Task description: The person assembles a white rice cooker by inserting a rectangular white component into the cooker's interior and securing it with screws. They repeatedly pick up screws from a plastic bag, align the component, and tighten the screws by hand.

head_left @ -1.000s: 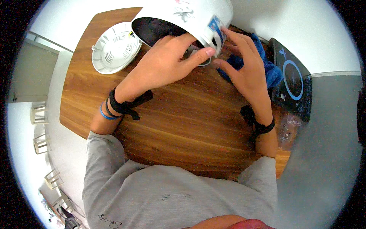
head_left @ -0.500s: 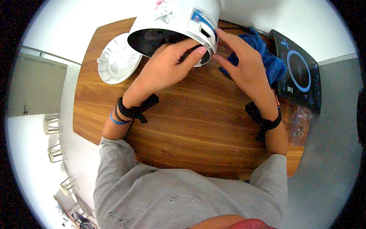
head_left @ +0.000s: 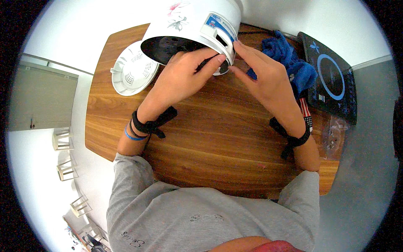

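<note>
A white rice cooker body with a flower print lies tipped on its side at the far middle, its dark open end toward me. My left hand grips the rim, fingers reaching into the opening and thumb at the edge. What those fingertips touch inside is hidden. On the cooker's front panel, with its blue label and slot, my right hand has its fingers against the side and its thumb near the panel's lower end. A white round vented base cover rests on the table, left of the cooker.
The wooden table meets a white wall at the back. A crumpled blue cloth lies right of my right hand, beside a black induction cooktop. A clear plastic bag of small parts sits near the right edge.
The cooker's front panel has turned slightly left and downward, and my right fingers have come in closer against it. My left hand keeps its hold on the rim. The whole view has shifted slightly.
</note>
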The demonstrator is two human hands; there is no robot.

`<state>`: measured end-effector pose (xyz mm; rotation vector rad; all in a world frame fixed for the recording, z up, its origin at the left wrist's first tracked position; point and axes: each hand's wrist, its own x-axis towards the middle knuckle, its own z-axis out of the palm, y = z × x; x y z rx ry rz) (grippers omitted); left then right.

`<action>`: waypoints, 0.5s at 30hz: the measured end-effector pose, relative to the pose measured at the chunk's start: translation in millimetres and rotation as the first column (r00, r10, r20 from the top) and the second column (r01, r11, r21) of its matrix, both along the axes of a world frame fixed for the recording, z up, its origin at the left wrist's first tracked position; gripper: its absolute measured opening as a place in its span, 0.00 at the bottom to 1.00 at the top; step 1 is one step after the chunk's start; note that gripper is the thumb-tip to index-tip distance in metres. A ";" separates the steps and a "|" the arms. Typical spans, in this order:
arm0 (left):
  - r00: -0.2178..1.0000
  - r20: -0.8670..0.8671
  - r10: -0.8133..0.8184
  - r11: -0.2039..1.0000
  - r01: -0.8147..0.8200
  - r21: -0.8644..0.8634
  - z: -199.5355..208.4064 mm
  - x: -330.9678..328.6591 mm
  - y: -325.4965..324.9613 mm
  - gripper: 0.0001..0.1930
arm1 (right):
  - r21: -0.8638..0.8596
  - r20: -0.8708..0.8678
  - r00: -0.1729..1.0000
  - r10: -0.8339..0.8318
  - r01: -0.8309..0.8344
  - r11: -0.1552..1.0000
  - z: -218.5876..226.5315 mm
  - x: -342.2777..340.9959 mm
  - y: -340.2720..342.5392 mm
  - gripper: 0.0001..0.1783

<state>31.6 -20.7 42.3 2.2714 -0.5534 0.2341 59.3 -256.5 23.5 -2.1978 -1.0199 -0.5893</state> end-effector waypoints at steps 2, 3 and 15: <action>1.000 -0.018 0.008 1.000 -0.008 0.001 1.3 -0.8 0.2 0.14 | 0.012 0.022 1.000 -0.005 0.004 1.000 0.0 -0.8 1.9 0.29; 1.000 -0.008 0.013 1.000 -0.013 0.009 1.7 -1.3 0.1 0.14 | 0.023 0.013 1.000 -0.010 0.010 1.000 0.5 -2.2 3.4 0.29; 0.999 0.002 -0.052 0.995 0.051 0.090 1.2 -0.2 2.2 0.13 | 0.092 -0.004 1.000 0.010 -0.010 0.996 3.1 -1.1 7.7 0.29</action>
